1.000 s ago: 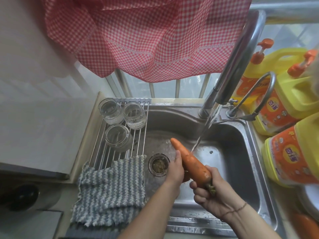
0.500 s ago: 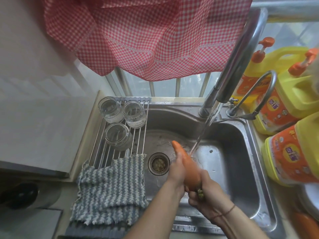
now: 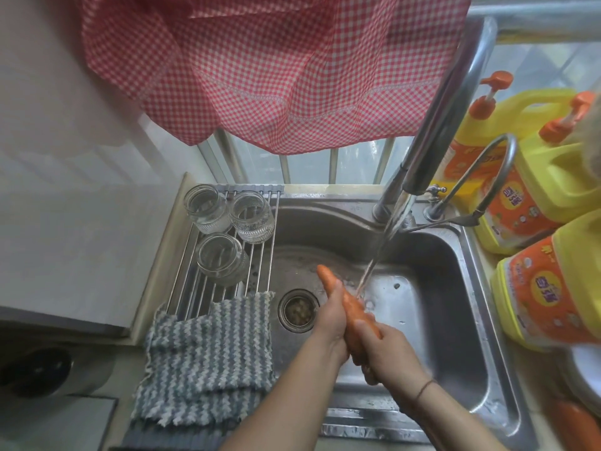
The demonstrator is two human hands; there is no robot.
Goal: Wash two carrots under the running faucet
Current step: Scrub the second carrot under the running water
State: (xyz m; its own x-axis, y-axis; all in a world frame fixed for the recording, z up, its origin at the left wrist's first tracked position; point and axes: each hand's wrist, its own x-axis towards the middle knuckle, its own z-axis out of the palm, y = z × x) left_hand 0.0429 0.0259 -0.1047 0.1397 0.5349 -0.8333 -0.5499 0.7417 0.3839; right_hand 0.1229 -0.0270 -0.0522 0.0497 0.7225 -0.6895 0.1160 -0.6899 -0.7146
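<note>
An orange carrot (image 3: 353,309) lies slanted over the steel sink (image 3: 432,307), tip pointing up-left. Water runs from the tall faucet (image 3: 435,131) and strikes the carrot near its middle. My left hand (image 3: 330,320) wraps the carrot from the left. My right hand (image 3: 387,353) grips its thick lower end, thumb on top. A second carrot (image 3: 579,424) lies blurred at the bottom right corner, partly cut off by the frame.
The drain strainer (image 3: 298,310) sits left of my hands. Three glass jars (image 3: 227,229) stand on a wire rack (image 3: 260,271) over the sink's left side, beside a grey striped cloth (image 3: 208,359). Yellow detergent jugs (image 3: 549,284) crowd the right; a checked curtain (image 3: 276,70) hangs above.
Both hands have closed round the carrot and slid along it. The carrot turned steeper and shifted slightly left under the stream.
</note>
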